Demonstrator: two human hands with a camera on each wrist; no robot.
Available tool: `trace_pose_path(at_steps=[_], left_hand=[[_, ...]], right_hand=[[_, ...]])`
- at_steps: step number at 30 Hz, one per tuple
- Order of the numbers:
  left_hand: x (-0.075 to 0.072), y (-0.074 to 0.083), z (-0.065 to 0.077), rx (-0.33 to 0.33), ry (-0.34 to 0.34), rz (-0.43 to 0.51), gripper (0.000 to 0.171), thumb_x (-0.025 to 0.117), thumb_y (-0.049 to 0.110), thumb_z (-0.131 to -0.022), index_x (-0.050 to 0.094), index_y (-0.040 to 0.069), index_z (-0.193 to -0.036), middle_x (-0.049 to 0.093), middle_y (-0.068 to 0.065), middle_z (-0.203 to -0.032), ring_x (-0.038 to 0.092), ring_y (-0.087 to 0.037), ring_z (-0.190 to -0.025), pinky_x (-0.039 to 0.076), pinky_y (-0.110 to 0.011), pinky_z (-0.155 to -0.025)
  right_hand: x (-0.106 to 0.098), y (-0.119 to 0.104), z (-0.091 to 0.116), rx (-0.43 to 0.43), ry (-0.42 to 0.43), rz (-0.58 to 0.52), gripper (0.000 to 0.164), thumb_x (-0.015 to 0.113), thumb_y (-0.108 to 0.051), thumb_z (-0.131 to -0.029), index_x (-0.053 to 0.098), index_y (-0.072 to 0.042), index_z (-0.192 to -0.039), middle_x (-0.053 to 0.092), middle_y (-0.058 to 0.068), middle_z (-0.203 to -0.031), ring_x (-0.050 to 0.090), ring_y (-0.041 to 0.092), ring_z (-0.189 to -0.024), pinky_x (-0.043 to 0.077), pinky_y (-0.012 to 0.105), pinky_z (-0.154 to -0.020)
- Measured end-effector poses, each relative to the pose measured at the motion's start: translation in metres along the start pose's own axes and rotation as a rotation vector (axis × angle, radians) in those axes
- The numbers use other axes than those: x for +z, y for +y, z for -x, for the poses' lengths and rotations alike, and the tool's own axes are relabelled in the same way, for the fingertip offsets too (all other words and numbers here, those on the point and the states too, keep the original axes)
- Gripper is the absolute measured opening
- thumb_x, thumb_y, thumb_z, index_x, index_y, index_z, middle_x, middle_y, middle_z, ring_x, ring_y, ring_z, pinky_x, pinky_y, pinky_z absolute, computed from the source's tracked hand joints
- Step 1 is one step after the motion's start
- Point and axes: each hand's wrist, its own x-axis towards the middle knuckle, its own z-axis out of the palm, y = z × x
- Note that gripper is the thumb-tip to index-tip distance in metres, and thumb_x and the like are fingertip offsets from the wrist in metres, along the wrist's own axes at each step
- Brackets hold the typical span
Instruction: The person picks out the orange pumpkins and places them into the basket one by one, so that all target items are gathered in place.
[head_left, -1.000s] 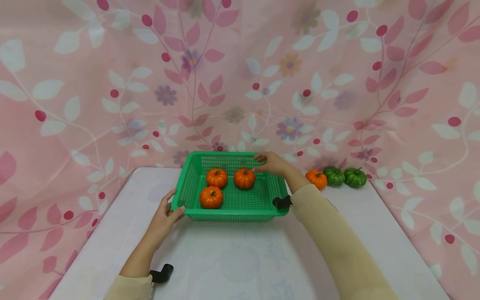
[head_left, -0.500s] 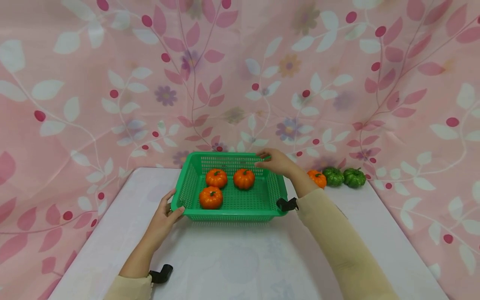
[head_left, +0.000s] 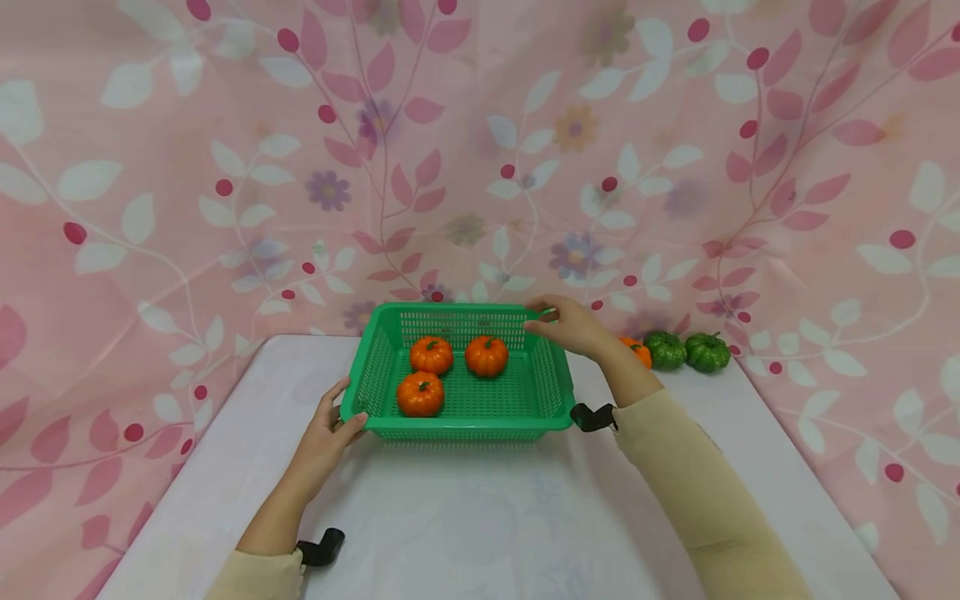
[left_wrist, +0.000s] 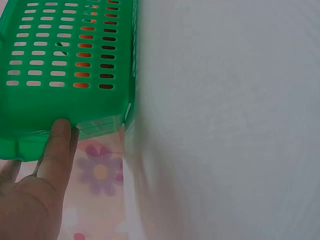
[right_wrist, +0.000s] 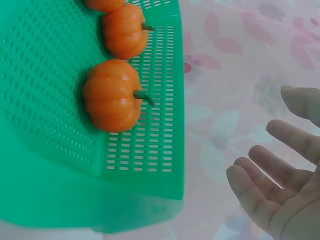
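A green plastic basket (head_left: 480, 422) with slotted sides holds three orange mini pumpkins: one at the back left (head_left: 431, 356), one at the back right (head_left: 487, 357) and one at the front left (head_left: 420, 394). My left hand (head_left: 324, 433) grips the basket's left rim near the front corner, thumb over the rim, other fingers against the outside. Above the back right corner is my right hand (head_left: 570, 327), holding nothing. In the right wrist view its fingers (right_wrist: 285, 170) are spread and loosely bent, apart from the basket.
Right of the basket, two green pumpkins, a nearer one (head_left: 664, 351) and a farther one (head_left: 707, 352), sit beside another orange pumpkin (head_left: 637, 352), partly hidden by my right wrist. A white-covered table (head_left: 465, 517) lies below; a pink floral cloth (head_left: 465, 167) hangs behind.
My right hand has moved right and slightly up, away from the back right pumpkin, and its wrist now covers more of the orange pumpkin outside. My left hand keeps its hold.
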Motion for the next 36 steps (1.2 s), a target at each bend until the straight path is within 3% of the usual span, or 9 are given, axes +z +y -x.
trace_pose_path(at_steps=[11, 21, 36], left_hand=[[0.0, 0.0, -0.002, 0.005, 0.0, 0.011, 0.075, 0.058, 0.02, -0.104, 0.01, 0.023, -0.162, 0.043, -0.027, -0.142, 0.059, -0.003, -0.109, 0.049, -0.034, -0.102], [-0.001, 0.002, -0.002, 0.008, 0.0, -0.002, 0.075, 0.057, 0.02, -0.104, 0.01, 0.022, -0.162, 0.043, -0.028, -0.143, 0.057, -0.02, -0.119, 0.047, -0.041, -0.104], [-0.001, -0.003, -0.002, 0.01, 0.002, -0.01, 0.076, 0.059, 0.024, -0.103, 0.011, 0.021, -0.162, 0.042, -0.028, -0.145, 0.058, -0.005, -0.109, 0.048, -0.04, -0.104]], right_hand=[[-0.022, -0.005, 0.029, -0.002, 0.056, -0.005, 0.047, 0.062, -0.032, -0.101, 0.053, -0.012, -0.143, 0.048, 0.012, -0.147, 0.046, 0.035, -0.134, 0.048, 0.055, -0.102], [-0.042, 0.016, 0.051, 0.039, 0.12, 0.005, 0.049, 0.062, -0.037, -0.1, 0.053, -0.011, -0.142, 0.042, 0.014, -0.15, 0.045, 0.038, -0.133, 0.043, 0.059, -0.106], [-0.063, 0.051, 0.076, 0.124, 0.198, 0.025, 0.05, 0.057, -0.037, -0.103, 0.052, -0.006, -0.141, 0.045, 0.023, -0.143, 0.048, 0.043, -0.129, 0.045, 0.057, -0.104]])
